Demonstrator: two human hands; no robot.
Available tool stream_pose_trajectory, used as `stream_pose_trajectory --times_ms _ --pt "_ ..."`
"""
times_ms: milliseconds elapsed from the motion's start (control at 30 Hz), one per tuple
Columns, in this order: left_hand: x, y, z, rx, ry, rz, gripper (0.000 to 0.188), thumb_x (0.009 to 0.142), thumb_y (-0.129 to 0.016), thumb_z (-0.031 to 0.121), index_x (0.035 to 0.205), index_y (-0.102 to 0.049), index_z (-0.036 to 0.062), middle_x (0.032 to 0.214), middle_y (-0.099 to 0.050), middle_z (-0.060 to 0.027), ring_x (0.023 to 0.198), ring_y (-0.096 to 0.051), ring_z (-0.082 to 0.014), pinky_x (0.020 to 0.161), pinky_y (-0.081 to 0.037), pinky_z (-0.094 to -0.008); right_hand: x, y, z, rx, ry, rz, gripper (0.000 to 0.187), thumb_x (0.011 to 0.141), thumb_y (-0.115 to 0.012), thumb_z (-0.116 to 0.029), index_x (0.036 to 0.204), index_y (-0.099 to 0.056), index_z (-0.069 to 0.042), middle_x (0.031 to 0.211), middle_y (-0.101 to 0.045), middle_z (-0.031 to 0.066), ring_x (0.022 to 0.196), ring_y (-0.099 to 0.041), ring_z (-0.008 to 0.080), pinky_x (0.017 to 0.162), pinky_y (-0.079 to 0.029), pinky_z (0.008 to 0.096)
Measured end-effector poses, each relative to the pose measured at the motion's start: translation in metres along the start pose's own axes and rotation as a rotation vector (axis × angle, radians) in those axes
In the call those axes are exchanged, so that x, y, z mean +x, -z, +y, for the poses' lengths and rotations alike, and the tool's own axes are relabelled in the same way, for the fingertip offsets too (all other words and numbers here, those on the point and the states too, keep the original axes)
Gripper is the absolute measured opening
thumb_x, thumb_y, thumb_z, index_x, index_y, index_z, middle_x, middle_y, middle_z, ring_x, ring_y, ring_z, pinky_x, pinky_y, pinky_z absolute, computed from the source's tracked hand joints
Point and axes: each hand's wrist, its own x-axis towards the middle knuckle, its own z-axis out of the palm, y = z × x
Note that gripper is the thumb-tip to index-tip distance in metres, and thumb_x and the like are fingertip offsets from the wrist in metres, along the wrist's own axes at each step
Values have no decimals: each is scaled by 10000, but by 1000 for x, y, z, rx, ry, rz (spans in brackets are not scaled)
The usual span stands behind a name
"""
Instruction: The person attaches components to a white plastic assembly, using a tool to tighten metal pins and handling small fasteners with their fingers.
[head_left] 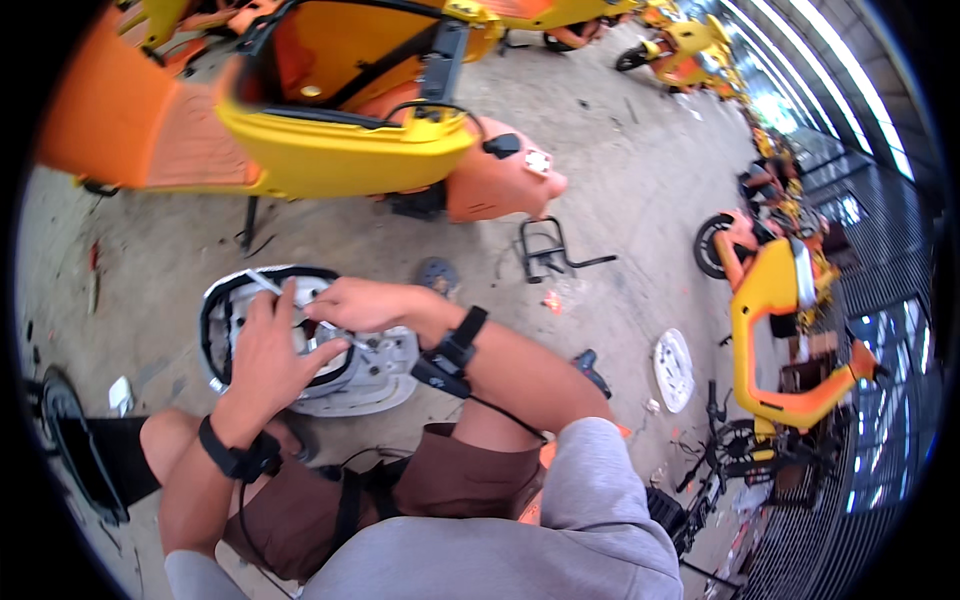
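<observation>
From here, the left hand [268, 345] and right hand [362, 303] hide part of the slim pale rod [263, 282] and the white shell [372, 400]; the farthest scooters [768, 142] are too small to tell apart.

No lettering, number or sign can be read.

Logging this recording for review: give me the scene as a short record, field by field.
Left hand: over the white shell, by a metal rod; grip unclear
Right hand: at the same rod; fingers partly hidden
Ahead: yellow-and-orange scooter
Floor: black tubular frame, white oval panel
</observation>
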Motion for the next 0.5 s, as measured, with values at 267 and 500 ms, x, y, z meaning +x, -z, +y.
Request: stream_pose_trajectory --times_ms 267,500 --pt "9 2 9 5 36 -22 926 770 -819 491 1404 -475 -90 1100 -527 -219 1001 -569 -386 828 -507 -442 3 -3 10 38 15 5 435 1067 -450 -338 1054 -754 -28 736 -618 122 706 -523 204 691 -444 372" --pt "10 2 5 -20 53 -11 907 756 -837 462 1384 -491 -94 1115 -526 -223 1018 -567 -390 838 -504 -450 9 -5 8 31 6 9 418 1062 -473 -323 1041 -725 9 726 -621 109 693 -534 194 682 -449 364"
